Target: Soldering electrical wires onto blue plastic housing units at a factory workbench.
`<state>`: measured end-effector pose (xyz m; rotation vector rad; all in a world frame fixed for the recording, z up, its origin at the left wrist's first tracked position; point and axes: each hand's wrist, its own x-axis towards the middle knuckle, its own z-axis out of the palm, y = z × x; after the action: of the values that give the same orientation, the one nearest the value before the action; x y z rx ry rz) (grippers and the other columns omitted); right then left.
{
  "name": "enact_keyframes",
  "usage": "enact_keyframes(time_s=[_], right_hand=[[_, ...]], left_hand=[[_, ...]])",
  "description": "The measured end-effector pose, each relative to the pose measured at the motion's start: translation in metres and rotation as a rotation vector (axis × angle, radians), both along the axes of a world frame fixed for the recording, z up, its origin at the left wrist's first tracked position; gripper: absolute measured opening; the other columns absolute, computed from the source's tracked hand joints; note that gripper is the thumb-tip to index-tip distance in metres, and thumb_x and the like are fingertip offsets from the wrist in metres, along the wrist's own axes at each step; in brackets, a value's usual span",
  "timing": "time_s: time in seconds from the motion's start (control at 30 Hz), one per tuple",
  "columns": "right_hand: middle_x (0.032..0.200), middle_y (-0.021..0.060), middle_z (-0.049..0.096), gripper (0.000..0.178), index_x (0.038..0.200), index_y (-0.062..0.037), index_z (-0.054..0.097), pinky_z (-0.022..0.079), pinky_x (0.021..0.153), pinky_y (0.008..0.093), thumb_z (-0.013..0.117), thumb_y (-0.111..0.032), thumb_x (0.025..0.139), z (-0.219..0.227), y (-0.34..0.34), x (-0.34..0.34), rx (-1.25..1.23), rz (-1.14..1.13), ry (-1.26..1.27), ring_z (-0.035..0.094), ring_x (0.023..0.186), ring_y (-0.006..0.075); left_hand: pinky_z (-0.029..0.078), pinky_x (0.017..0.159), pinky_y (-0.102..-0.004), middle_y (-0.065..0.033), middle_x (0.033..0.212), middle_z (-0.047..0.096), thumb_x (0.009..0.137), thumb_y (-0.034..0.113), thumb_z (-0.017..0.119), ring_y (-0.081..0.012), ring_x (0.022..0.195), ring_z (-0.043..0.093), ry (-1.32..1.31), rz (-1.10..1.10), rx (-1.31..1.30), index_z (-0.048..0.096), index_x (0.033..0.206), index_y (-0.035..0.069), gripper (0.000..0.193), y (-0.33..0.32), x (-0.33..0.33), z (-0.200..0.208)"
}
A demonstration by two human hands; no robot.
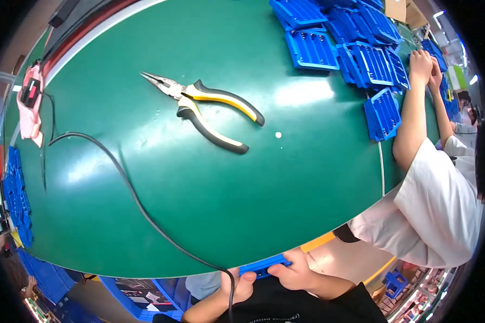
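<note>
Case (261, 266) of blue plastic is held at the near edge of a green table (199, 204), gripped at its ends by two bare hands. The left hand (242, 288) is closed around one end, thumb bent against the near side; the right hand (296, 275) clasps the other, its thumb also on the near side. Fingers beneath are largely hidden. A black cable (137, 199) curves across the tabletop and drops past the left hand; whether it touches is unclear. Pliers (199, 102) with black and yellow handles lie spread at center, well apart from the hands, a white speck (278, 135) nearby. At left sits a pink device (31, 105). Slotted blue cases (355, 40) are heaped at upper right, beside a co-worker's hands (424, 67); what those fingers hold cannot be told.
</note>
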<state>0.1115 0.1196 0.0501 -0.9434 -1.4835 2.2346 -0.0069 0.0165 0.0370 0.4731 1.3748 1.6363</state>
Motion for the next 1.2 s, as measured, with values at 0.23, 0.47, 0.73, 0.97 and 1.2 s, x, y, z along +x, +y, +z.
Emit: enact_keyframes(time_s=[0.23,0.47,0.73,0.97,1.2], right_hand=[[0.088,0.0026,0.064,0.021,0.105,0.0029,0.06,0.046,0.069,0.025,0.06,-0.013,0.092,0.022,-0.002,-0.013,-0.123,-0.066,-0.001,0.055,0.079,0.0076],[0.092,0.004,0.064,0.022,0.108,0.0035,0.058,0.046,0.072,0.0253,0.059,-0.01,0.09,0.019,0.0,-0.011,-0.14,-0.046,-0.033,0.056,0.081,0.0087],[0.088,0.0096,0.066,0.022,0.103,0.0022,0.062,0.047,0.072,0.0301,0.065,-0.012,0.086,0.025,0.001,-0.013,-0.186,-0.083,-0.107,0.059,0.08,0.0144],[0.091,0.01,0.066,0.019,0.1,0.0025,0.064,0.047,0.073,0.0294,0.065,-0.01,0.086,0.045,0.003,-0.016,-0.155,-0.089,-0.192,0.06,0.081,0.016],[0.065,-0.0044,0.055,0.023,0.073,-0.0008,0.061,0.038,0.052,0.0238,0.06,-0.016,0.091,0.045,0.0,-0.031,-0.252,-0.189,-0.308,0.048,0.062,0.0026]], left_hand=[[0.044,0.089,-0.0346,-0.0116,0.113,0.06,0.093,0.041,0.055,-0.0206,0.104,0.055,-0.175,-0.12,0.004,0.053,0.122,-0.004,0.054,-0.004,-0.003,0.009],[0.045,0.084,-0.0343,-0.0107,0.109,0.061,0.094,0.031,0.054,-0.0208,0.098,0.057,-0.054,-0.053,-0.024,0.057,0.116,-0.003,0.041,0.001,-0.003,0.012],[0.046,0.085,-0.0351,-0.0138,0.111,0.06,0.092,0.031,0.057,-0.0231,0.098,0.058,-0.087,-0.019,0.004,0.049,0.121,-0.006,0.047,-0.003,0.003,0.008],[0.046,0.086,-0.0365,-0.015,0.113,0.058,0.092,0.029,0.057,-0.0241,0.1,0.057,-0.147,-0.007,0.0,0.046,0.123,-0.005,0.048,-0.002,0.007,0.019],[0.044,0.064,-0.0323,-0.009,0.088,0.062,0.094,0.009,0.046,-0.0128,0.077,0.055,0.05,0.001,-0.249,0.057,0.106,-0.002,0.02,0.01,-0.001,0.04]])
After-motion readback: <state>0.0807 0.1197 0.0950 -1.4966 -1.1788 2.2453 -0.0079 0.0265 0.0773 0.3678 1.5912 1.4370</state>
